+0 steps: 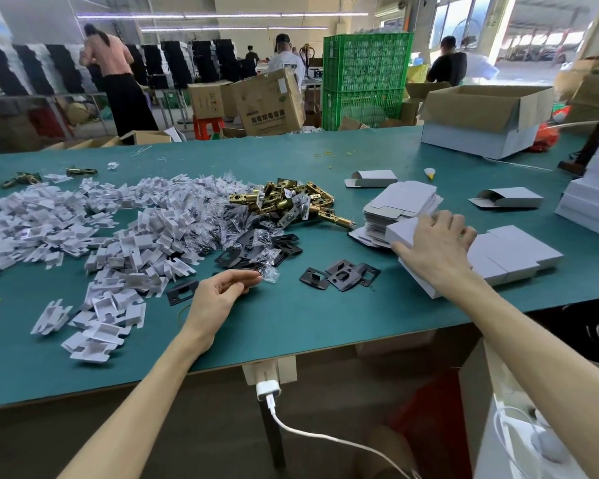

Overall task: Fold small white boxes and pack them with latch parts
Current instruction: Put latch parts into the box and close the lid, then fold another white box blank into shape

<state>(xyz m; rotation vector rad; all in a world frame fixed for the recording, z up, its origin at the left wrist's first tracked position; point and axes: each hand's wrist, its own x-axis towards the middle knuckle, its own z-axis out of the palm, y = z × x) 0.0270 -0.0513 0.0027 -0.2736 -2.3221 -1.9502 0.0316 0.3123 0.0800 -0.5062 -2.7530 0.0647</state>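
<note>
My right hand (434, 245) lies on a folded white box (400, 231), fingers curled over its top, at the near end of a row of folded white boxes (512, 255). Behind it sits a stack of flat box blanks (400, 202). My left hand (222, 293) hovers palm-up over the green table (291, 319), fingers loosely curled, fingertips by a small clear bag (270, 274). Brass latch bolts (291, 200) are heaped in the middle. Black strike plates (339, 276) lie between my hands. White plastic inserts (94, 233) spread across the left.
Two folded open-ended boxes (372, 178) (509, 198) lie further back. A large open carton (488, 119) stands at the far right, white box stacks (592, 198) at the right edge. A charger and cable (268, 392) hang below the table's front edge. People work beyond the table.
</note>
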